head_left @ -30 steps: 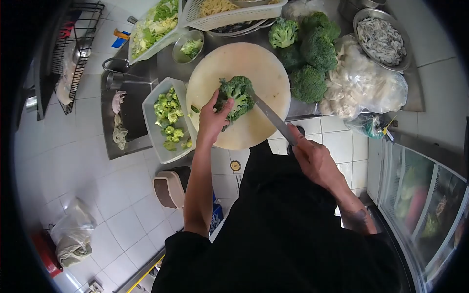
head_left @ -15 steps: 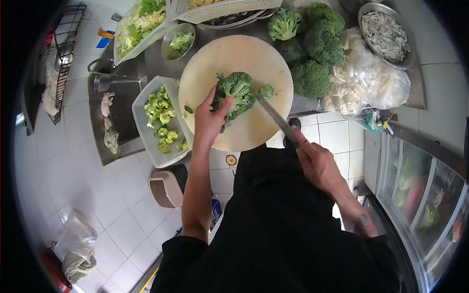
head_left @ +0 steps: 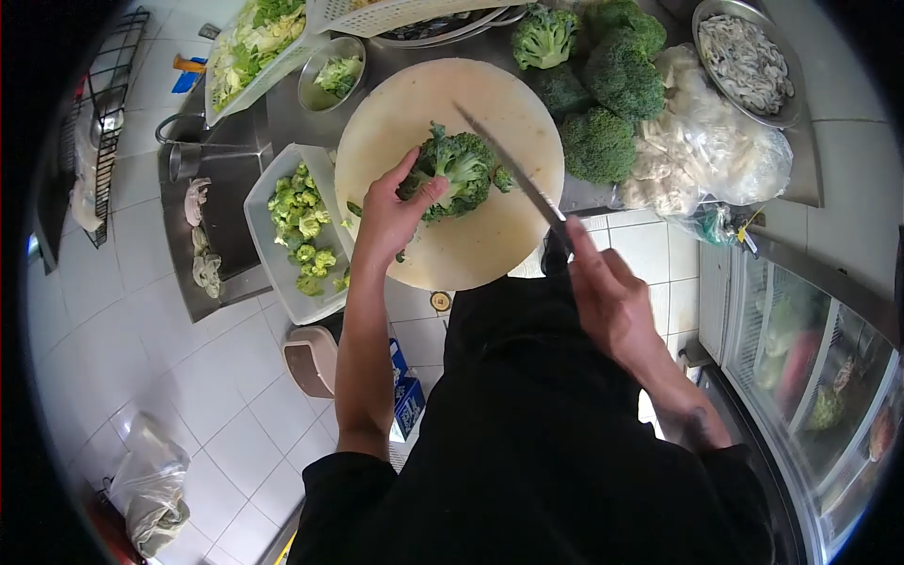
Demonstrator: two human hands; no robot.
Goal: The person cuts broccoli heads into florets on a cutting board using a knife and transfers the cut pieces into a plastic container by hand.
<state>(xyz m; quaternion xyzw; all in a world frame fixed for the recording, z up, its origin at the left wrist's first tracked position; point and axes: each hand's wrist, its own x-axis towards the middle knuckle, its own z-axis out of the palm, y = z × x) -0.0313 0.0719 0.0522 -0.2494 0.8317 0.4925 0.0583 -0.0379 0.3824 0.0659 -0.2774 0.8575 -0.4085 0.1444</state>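
My left hand grips a broccoli head on the round cutting board, its thumb on the pale stem. A knife is in my right hand, fingers wrapped round the handle. Its blade slants across the board, the tip beyond the broccoli. Close to the right side of the head lies a small floret, partly under the blade. Cut florets fill part of a pale plastic tub left of the board.
Whole broccoli heads lie right of the board, beside bagged pale mushrooms and a metal bowl of grey strips. At the left are a small bowl, a basket of chopped leaves and a sink.
A small floret came off the head onto the board. The knife tip has swung up and left, past the broccoli. My left hand still holds the head, which has turned slightly.
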